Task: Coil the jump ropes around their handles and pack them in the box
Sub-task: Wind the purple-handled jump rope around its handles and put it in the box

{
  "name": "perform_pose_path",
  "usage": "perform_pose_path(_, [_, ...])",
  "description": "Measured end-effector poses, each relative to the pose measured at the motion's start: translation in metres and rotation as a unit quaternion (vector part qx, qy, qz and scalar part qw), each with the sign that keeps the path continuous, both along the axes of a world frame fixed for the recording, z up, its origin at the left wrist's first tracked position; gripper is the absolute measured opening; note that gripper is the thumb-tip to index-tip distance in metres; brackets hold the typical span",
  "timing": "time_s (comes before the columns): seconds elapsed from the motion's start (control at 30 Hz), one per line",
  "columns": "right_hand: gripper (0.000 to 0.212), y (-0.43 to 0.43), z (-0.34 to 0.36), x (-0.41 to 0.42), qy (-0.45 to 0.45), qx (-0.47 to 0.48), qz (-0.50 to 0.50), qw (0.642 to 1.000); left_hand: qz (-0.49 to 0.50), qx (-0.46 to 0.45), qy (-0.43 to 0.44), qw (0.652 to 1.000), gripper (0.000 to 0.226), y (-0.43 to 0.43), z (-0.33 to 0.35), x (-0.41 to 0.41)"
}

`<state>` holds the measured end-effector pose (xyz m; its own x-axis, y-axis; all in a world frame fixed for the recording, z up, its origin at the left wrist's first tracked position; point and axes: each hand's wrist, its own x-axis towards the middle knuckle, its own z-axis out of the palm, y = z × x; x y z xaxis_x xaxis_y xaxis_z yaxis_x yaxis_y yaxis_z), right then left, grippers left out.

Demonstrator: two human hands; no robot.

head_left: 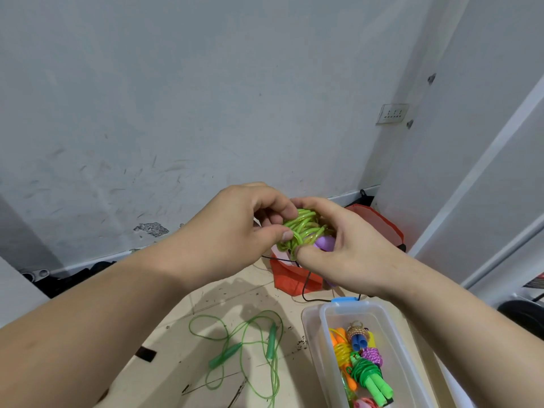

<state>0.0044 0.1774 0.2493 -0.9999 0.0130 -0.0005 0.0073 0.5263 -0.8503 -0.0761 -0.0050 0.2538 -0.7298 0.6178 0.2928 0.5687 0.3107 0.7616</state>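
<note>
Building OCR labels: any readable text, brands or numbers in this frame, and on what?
None readable.
Clear plastic box and its blue latch: no print seen.
Wall socket plate: no legible marking.
Red bag: no lettering visible.

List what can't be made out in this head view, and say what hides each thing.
- Handles inside the light green coil: covered by the left hand and right hand; only a purple tip shows.
- Clear box: near end and its lower ropes cut off by the bottom edge.
- Loose green rope on the floor: its loop runs off the bottom edge.
</note>
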Motion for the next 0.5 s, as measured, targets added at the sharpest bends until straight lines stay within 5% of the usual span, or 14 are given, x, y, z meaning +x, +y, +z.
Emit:
perform_pose_path(0.27, [0.05, 0.009, -0.002, 0.003, 0.009, 0.176, 0.028, 0.984, -0.018, -0.068, -0.012, 0.997, 0.015, 0.006, -0.012, 0.007])
perform_pose_path(0.5, [0.05, 0.01, -0.01, -0.001, 0.006, 0.107, 0.011, 0.994, -0.006, -0.074, 0.057, 0.996, 0.012, 0.008, -0.018, 0.009])
